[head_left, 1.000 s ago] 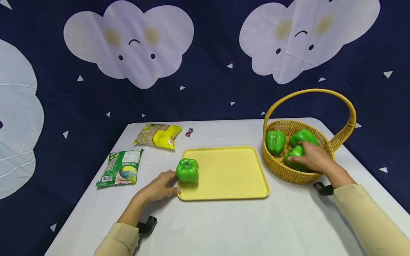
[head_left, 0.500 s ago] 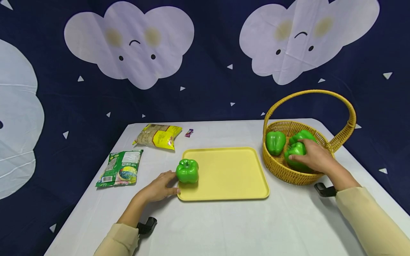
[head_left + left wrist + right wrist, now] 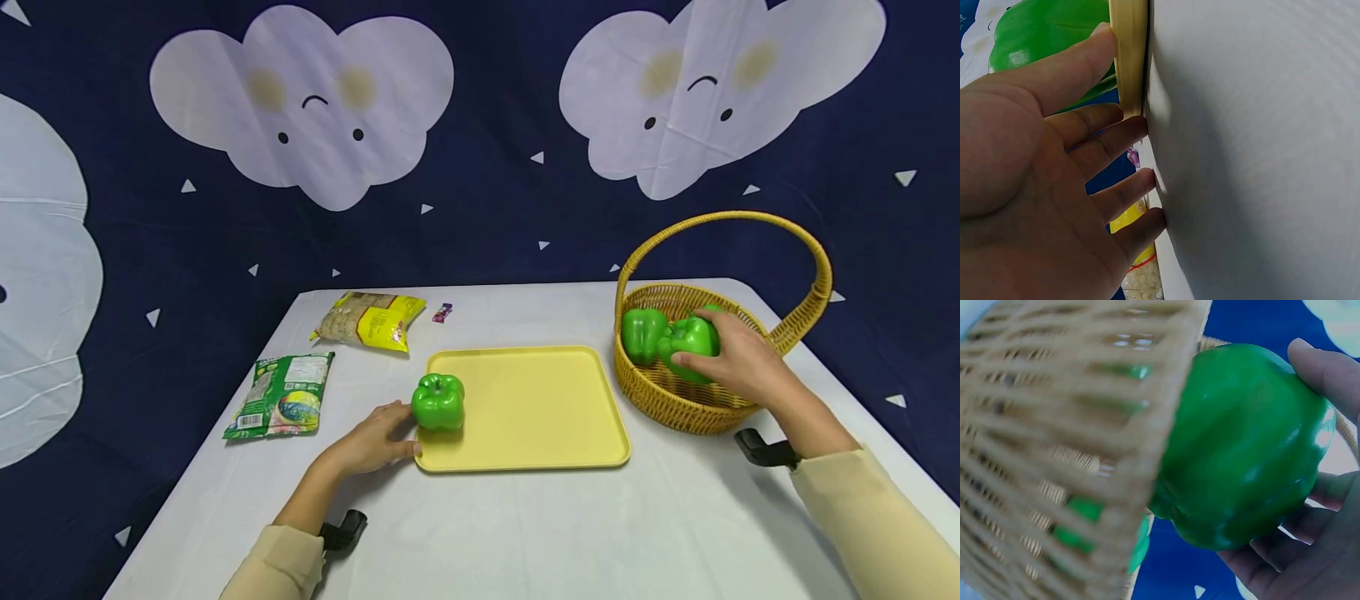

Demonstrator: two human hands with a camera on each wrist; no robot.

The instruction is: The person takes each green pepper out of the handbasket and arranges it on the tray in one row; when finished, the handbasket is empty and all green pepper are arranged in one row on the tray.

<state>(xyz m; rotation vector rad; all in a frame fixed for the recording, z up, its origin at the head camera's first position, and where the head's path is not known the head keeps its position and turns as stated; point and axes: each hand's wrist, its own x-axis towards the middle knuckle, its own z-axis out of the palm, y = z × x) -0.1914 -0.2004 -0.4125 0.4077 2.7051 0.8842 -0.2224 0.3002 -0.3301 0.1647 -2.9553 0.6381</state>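
Note:
My right hand grips a green bell pepper between thumb and fingers, raised at the mouth of the wicker basket. In the right wrist view this bell pepper shows above the basket's rim. Another green pepper lies in the basket on the left, and a further one is mostly hidden behind the held pepper. My left hand rests by the left edge of the yellow tray, fingers spread and thumb at its rim. One bell pepper stands on the tray's left end.
A green packet lies on the left of the white table, with a yellow bag behind it. A small purple wrapped piece is at the back. The basket's tall handle arches over its opening.
My right hand has lifted the bell pepper up from the basket's bottom and slightly to the left. My left hand and the tray have stayed in place.

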